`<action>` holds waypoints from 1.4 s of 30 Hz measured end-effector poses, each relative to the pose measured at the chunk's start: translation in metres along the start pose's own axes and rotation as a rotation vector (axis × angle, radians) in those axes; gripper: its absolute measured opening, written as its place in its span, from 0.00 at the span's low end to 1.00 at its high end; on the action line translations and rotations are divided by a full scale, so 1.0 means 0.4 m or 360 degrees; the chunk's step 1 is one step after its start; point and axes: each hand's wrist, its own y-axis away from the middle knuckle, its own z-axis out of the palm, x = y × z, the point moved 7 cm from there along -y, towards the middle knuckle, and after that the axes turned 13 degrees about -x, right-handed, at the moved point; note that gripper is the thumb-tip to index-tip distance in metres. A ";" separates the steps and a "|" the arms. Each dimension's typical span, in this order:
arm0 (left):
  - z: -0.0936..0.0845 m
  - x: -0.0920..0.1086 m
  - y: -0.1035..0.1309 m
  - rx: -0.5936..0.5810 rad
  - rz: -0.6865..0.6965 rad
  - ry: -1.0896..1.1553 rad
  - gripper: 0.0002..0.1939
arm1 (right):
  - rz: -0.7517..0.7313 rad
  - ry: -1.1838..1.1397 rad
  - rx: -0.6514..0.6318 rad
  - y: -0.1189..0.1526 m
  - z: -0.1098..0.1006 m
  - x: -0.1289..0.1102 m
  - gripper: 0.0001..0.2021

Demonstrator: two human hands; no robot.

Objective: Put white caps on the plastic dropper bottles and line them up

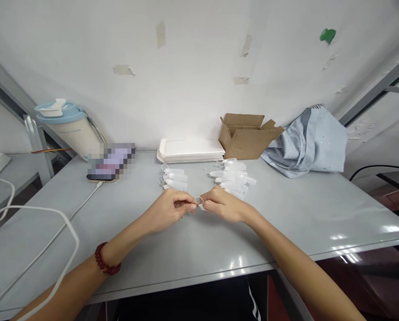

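The left hand (171, 207) and right hand (224, 205) meet over the grey worktop (303, 218), fingers pinched together on a small white looped piece (201, 207) between them. Similar white pieces (177, 183) lie just beyond in two groups; tape scraps (161, 34) dot the white wall (199, 98). Lettering (71, 130) on the cup (86, 141) is too blurred to read.

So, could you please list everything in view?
Wall: one, white, rear
Tape scraps: several, beige, wall
Green item: one, green, upper right
Metal bars: several, grey, both sides
Table: one, grey, foreground
Tumbler: one, cream with blue lid, back left
Phone: one, black-edged, beside tumbler
Cables: several, white left, black right
Flat stack: one, white, back centre
Cardboard box: one, brown, beside stack
Fabric bundle: one, blue-grey, back right
Translucent pieces: two groups, whitish, table centre
Looped piece: one, white, centre
Bracelet: one, red, left wrist
Left hand: one, bare, centre
Right hand: one, bare, centre
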 end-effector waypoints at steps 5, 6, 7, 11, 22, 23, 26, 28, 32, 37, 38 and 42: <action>0.007 -0.003 0.002 0.0002 -0.0044 0.0001 0.11 | 0.0003 0.0005 -0.0008 0.000 0.005 0.001 0.14; 0.007 -0.001 0.003 0.0003 -0.0045 -0.0001 0.11 | 0.0000 -0.0003 -0.0012 0.000 0.005 0.001 0.14; 0.007 0.001 0.003 0.0002 -0.0041 -0.0003 0.11 | -0.0006 -0.0012 -0.0015 0.000 0.005 0.000 0.14; -0.006 0.010 0.003 0.0015 -0.0020 -0.0026 0.11 | 0.0008 -0.0025 0.0054 0.002 -0.008 -0.002 0.14; -0.079 0.018 0.018 0.0327 -0.0051 0.0017 0.11 | -0.0093 0.0151 0.0559 0.018 -0.073 -0.017 0.11; -0.082 0.020 0.019 0.0345 -0.0045 0.0028 0.12 | -0.0094 0.0144 0.0583 0.020 -0.075 -0.016 0.12; -0.086 0.027 0.022 0.0369 -0.0015 0.0051 0.12 | -0.0108 0.0117 0.0622 0.023 -0.080 -0.017 0.11; -0.085 0.029 0.022 0.0366 -0.0011 0.0052 0.11 | -0.0127 0.0112 0.0627 0.023 -0.079 -0.020 0.11; -0.079 0.028 0.022 0.0356 -0.0018 0.0049 0.10 | -0.0161 0.0166 0.0613 0.021 -0.073 -0.027 0.10; -0.075 0.017 0.023 0.0313 -0.0034 0.0096 0.10 | -0.0186 0.0294 0.0614 0.021 -0.063 -0.038 0.10; -0.075 0.015 0.024 0.0309 -0.0038 0.0105 0.10 | -0.0204 0.0308 0.0623 0.022 -0.061 -0.040 0.10; -0.074 0.013 0.025 0.0314 -0.0037 0.0114 0.10 | -0.0242 0.0331 0.0647 0.020 -0.053 -0.038 0.11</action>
